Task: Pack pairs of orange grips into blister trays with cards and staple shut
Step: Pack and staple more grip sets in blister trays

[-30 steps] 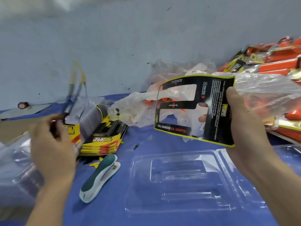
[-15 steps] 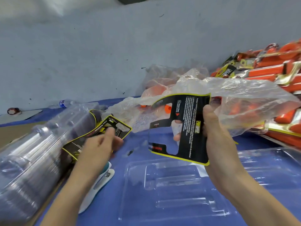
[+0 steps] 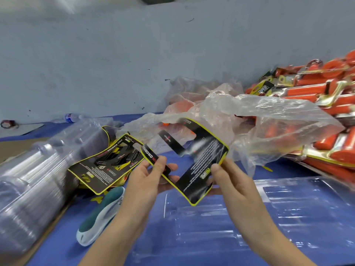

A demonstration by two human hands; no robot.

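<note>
A black card with a yellow edge and cut-out windows (image 3: 203,162) hangs tilted over the table, held at both ends. My left hand (image 3: 151,175) pinches its near-left strip. My right hand (image 3: 228,179) pinches its lower right corner. Under the card lies an open clear blister tray (image 3: 201,223) on the blue cloth. Loose orange grips (image 3: 288,131) show through a crumpled clear bag behind the card.
A loose stack of the same cards (image 3: 107,162) lies at left. A teal and white stapler (image 3: 99,214) sits beside my left forearm. A long roll of nested clear trays (image 3: 38,169) fills the left side. Finished orange packs (image 3: 317,96) pile up at far right.
My left hand has left the card stack and taken the held card's left end. The card has dropped lower and tilted flatter over the tray.
</note>
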